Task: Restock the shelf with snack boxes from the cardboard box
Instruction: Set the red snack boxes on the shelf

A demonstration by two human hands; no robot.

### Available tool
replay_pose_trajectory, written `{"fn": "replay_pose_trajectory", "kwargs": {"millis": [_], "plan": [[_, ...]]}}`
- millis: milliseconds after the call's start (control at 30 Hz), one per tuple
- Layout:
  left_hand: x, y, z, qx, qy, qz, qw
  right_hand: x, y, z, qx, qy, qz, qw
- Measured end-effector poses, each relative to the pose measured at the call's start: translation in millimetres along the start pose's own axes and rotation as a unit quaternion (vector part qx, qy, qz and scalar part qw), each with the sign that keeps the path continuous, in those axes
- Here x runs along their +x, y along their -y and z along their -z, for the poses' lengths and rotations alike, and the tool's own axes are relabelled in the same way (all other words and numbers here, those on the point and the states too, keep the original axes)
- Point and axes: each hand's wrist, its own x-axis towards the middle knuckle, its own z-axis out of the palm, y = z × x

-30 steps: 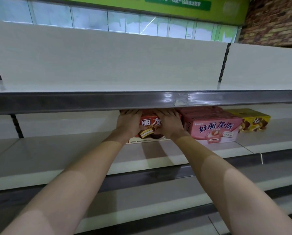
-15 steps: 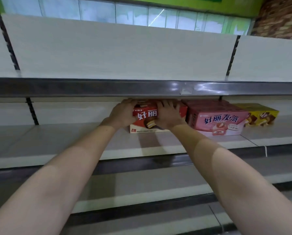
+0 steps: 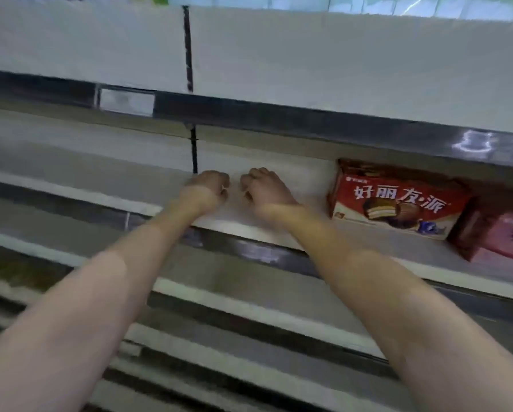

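A red snack box with white lettering and a chocolate pie picture stands on the white shelf at the right. A pink snack box sits beside it, cut off by the right edge. My left hand and my right hand hover side by side over the bare shelf, left of the red box and apart from it. Both have their fingers curled in and hold nothing. The cardboard box is out of view.
A dark metal shelf rail with a price tag holder runs above my hands. An upper shelf board lies above it. More shelf edges step down below. The picture is motion-blurred.
Both hands have let go of the red box and drawn back to its left, with fingers curled. The view has swung left, so the boxes now sit at the right.
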Motion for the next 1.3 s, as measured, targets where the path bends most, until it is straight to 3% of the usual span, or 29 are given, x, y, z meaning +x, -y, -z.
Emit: {"fn": "replay_pose_trajectory", "kwargs": {"millis": [167, 300, 500, 600, 767, 900, 1067, 1167, 1300], "plan": [[-67, 91, 34, 0.0, -0.093, 0.072, 0.993, 59, 96, -16, 0.183, -0.013, 0.046, 0.982], [-139, 156, 65, 0.031, -0.166, 0.191, 0.967, 89, 196, -27, 0.214, -0.016, 0.169, 0.962], [-279, 229, 67, 0.043, -0.108, 0.365, 0.924, 70, 320, -70, 0.257, 0.025, 0.315, 0.913], [-347, 242, 46, 0.026, -0.084, 0.464, 0.882, 52, 376, -102, 0.285, 0.071, 0.381, 0.877], [-454, 223, 5, 0.021, -0.082, 0.613, 0.785, 1, 459, -128, 0.291, 0.167, 0.485, 0.807], [-543, 164, -21, 0.0, -0.128, 0.707, 0.696, -70, 511, -136, 0.343, 0.254, 0.544, 0.723], [-629, 50, -45, -0.003, -0.174, 0.824, 0.539, -180, 554, -129, 0.362, 0.302, 0.656, 0.59], [-654, -23, -50, 0.009, -0.235, 0.872, 0.428, -246, 563, -109, 0.356, 0.337, 0.717, 0.495], [-668, -116, -63, 0.053, -0.272, 0.907, 0.317, -324, 554, -79, 0.325, 0.342, 0.793, 0.385]]}}
